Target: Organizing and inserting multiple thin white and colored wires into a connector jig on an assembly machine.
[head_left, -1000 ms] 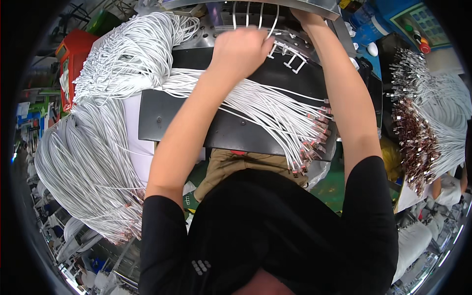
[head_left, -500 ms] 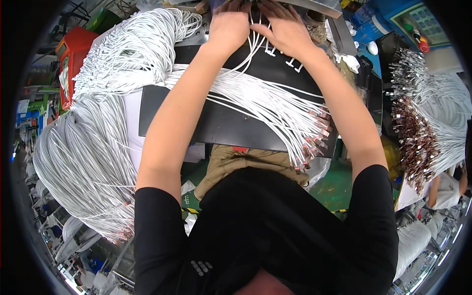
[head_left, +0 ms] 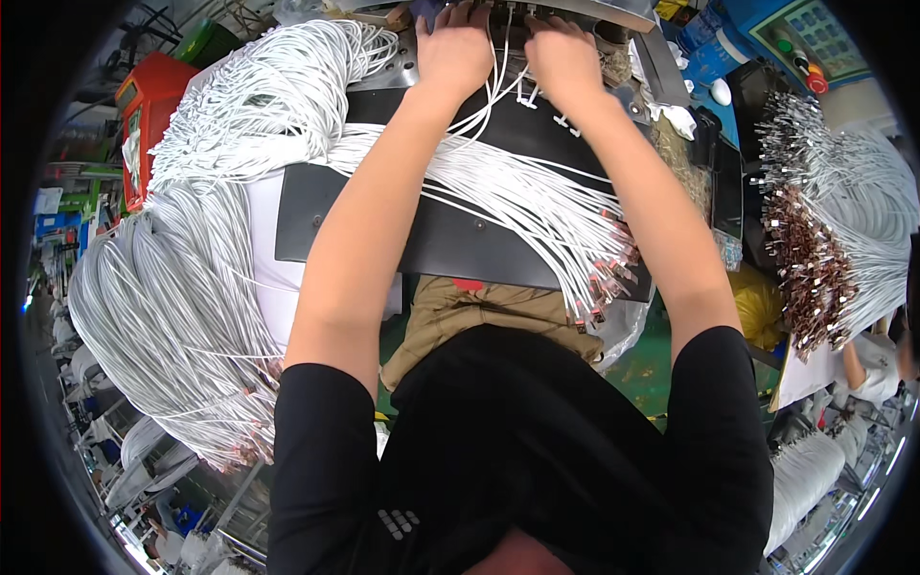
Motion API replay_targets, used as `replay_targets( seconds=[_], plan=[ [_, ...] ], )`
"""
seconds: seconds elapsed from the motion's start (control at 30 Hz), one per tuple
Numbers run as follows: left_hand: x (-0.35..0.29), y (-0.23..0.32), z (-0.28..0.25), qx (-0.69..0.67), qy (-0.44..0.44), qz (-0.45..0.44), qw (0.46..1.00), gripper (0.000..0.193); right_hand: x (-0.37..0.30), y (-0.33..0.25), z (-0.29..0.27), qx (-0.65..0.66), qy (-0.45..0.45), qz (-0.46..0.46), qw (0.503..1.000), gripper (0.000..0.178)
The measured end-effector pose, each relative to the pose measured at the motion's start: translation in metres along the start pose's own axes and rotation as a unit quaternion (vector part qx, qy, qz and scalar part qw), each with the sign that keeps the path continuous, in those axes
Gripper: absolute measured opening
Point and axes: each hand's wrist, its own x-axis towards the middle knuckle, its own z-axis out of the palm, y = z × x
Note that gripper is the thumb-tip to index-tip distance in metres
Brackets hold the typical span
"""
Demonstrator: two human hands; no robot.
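Note:
At the top of the head view, my left hand (head_left: 455, 53) reaches to the edge of a metal machine part (head_left: 613, 11). Its fingers are bent forward and closed, tips hidden. My right hand (head_left: 565, 65) is beside it at the same edge, fingers curled. What either hand pinches is hidden. Several white cables (head_left: 494, 88) run between the hands up to small white ends at the metal edge. They lead back to a bundle of white cables (head_left: 517, 192) with reddish-brown ends, lying across the black tabletop (head_left: 431, 251). Small white T-shaped pieces (head_left: 526, 96) lie near my right wrist.
Large heaps of white cable (head_left: 259, 96) and grey-white cable (head_left: 163, 307) fill the left side. A red machine housing (head_left: 153, 105) stands behind them. More cables with brown ends (head_left: 805, 268) hang at the right, near another person's arm (head_left: 853, 366). A control panel (head_left: 815, 38) is at upper right.
My right hand has drawn slightly right, away from the cables, and its outstretched fingers have curled. My left hand stays near the same edge. More of the cable ends shows between them.

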Motion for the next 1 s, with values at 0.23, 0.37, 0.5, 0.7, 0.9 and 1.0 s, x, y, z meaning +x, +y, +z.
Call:
replay_targets(
  seconds=[0.23,0.37,0.5,0.7,0.9,1.0],
  plan=[
    [-0.089,0.069,-0.195,-0.563,-0.329,-0.411,0.638,0.038,-0.148,0.054,-0.135,0.233,0.169,0.153,0.946,0.020],
    [-0.229,0.076,-0.242,-0.686,-0.276,-0.538,0.404,0.043,-0.324,0.061,-0.171,0.114,0.085,0.345,0.928,0.026],
    [-0.276,0.074,-0.221,-0.514,0.055,-0.705,0.485,0.036,-0.386,-0.031,-0.142,0.282,-0.192,0.305,0.889,0.007],
    [-0.298,0.046,-0.220,-0.346,-0.024,-0.713,0.609,0.024,-0.331,-0.061,-0.136,0.463,-0.202,0.527,0.684,0.046],
    [-0.298,0.055,-0.202,-0.466,0.023,-0.706,0.533,0.029,-0.398,0.041,-0.084,0.286,-0.335,0.104,0.892,0.045],
    [-0.299,0.061,-0.214,-0.469,0.022,-0.719,0.512,0.033,-0.422,0.064,-0.077,-0.002,-0.348,-0.155,0.925,0.040]
  ],
)
